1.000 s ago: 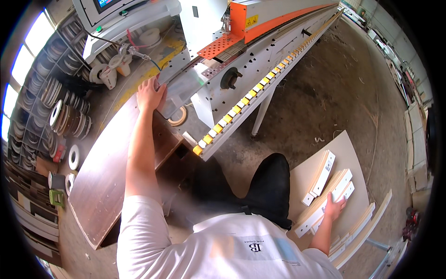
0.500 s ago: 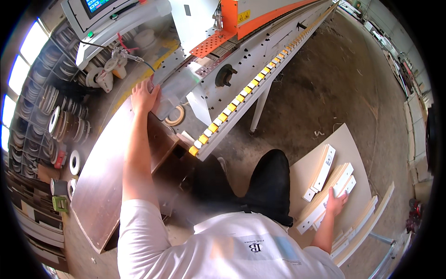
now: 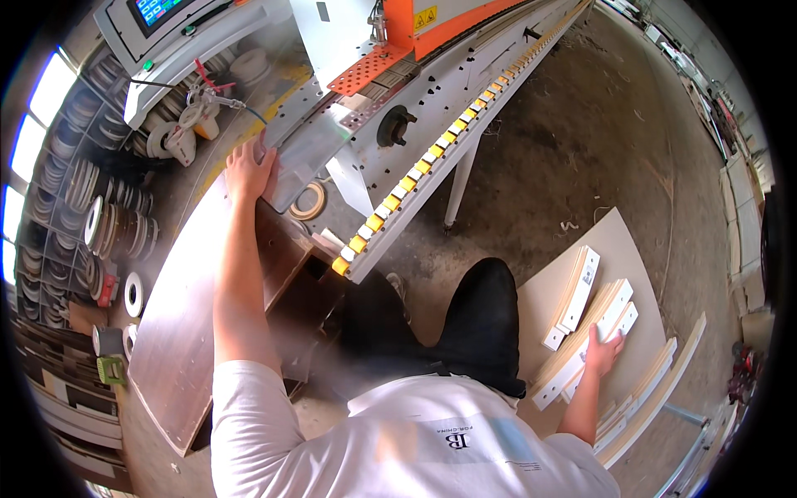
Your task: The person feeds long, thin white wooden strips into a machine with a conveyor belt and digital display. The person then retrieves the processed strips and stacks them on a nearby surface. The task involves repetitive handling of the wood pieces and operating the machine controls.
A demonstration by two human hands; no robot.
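Observation:
My left hand [image 3: 251, 168] reaches to the far corner of a brown wooden cabinet [image 3: 178, 340], beside the end of a machine bed [image 3: 311, 158]. Its fingers are bent and pressed together at the bed's edge; whatever they hold there is hidden. On my right, a pale board [image 3: 614, 249] carries several stacked wooden strips [image 3: 585, 336] with white faces and small dark holes. My right hand [image 3: 603, 350] closes round the right edge of the larger stack, thumb on the white face. A smaller stack of strips [image 3: 573, 295] lies just left of it.
A white and orange machine [image 3: 349, 41] stands ahead, its rail of yellow and white rollers [image 3: 415, 170] slanting toward my legs. A control screen [image 3: 158, 10] is at the upper left. Edging rolls fill a rack [image 3: 75, 166] at left. Long strips [image 3: 656, 390] lie at the lower right.
The view has shifted slightly. My left hand stays at the bed's edge. My right hand stays on the strips, its fingers shifted a little.

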